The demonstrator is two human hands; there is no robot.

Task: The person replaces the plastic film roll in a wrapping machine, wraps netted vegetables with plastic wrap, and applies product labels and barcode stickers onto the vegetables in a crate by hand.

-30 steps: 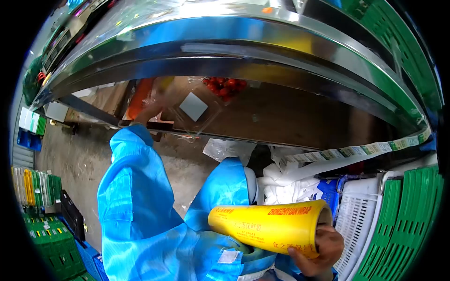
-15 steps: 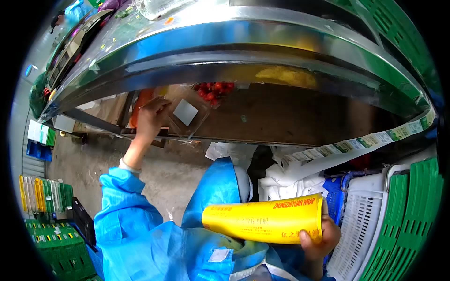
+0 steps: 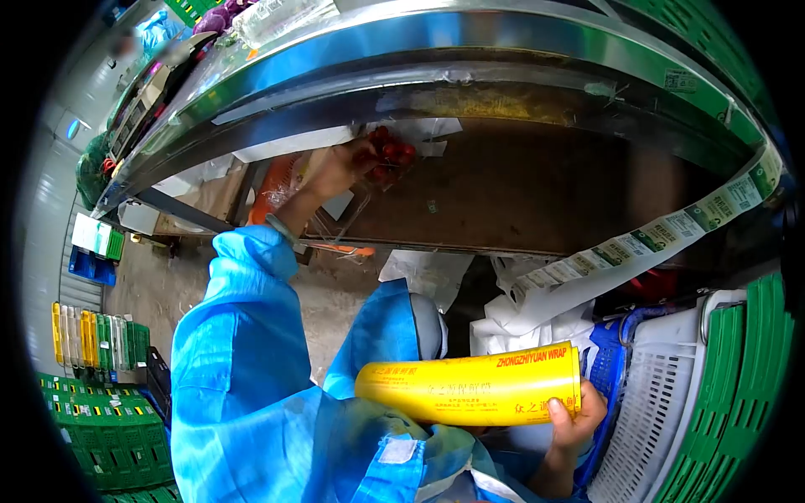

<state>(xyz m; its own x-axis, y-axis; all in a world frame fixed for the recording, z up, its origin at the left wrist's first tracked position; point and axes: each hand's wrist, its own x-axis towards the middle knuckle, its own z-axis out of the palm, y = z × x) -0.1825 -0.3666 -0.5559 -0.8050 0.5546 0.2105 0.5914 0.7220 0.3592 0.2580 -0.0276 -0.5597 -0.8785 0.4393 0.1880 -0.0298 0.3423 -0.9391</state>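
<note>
In the head view, my right hand point(image 3: 577, 417) grips one end of a yellow cling wrap package point(image 3: 465, 387), its thumb on the printed face. The package lies across my lap and is marked "ZHONGZHIYUAN WRAP". My left hand point(image 3: 340, 168) reaches onto the brown shelf point(image 3: 520, 193) under the metal table. Its fingers are at a cluster of small round red produce point(image 3: 394, 153), perhaps cherry tomatoes; shadow hides how they are closed. Below that hand are clear plastic and a white square label point(image 3: 338, 204). An orange object point(image 3: 270, 186) sits left of my forearm.
The curved metal table edge point(image 3: 470, 75) runs above the shelf. A strip of printed labels point(image 3: 637, 239) hangs at the right. White and green crates point(image 3: 646, 411) stand beside my right arm; green crates point(image 3: 101, 427) are stacked at the left.
My left hand has moved right and farther in, from beside the clear plastic to the red produce. My right hand still holds the wrap package. The view has shifted slightly.
</note>
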